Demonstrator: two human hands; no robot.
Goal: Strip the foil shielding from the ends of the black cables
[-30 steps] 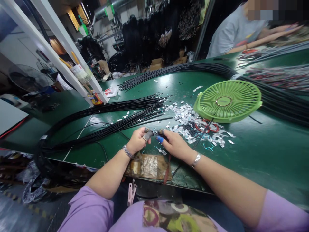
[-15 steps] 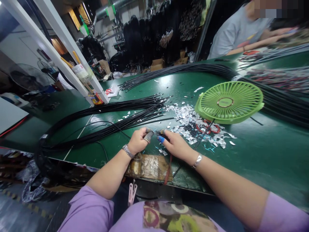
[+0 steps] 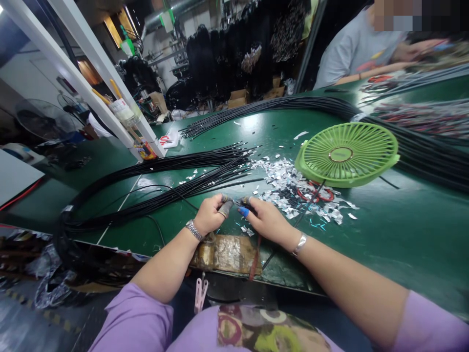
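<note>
My left hand, with grey covers on its finger and thumb, is closed in a pinch on a black cable that curves in from the left. Opposite it, my right hand pinches at the cable's end, its thumb wrapped in blue tape. The fingertips almost meet, and what lies between them is too small to make out. Left of the hands lies a looped bundle of black cables, its cut ends pointing right. Silvery foil scraps are heaped just beyond my right hand.
A green fan lies at the right, past the scraps. More black cables curve across the back of the green table. A taped wooden block sits at the front edge. A person in grey works at the far right.
My hands stay in nearly the same pinch; a thin bluish strand between them shows less now. The other person's hands have shifted slightly.
</note>
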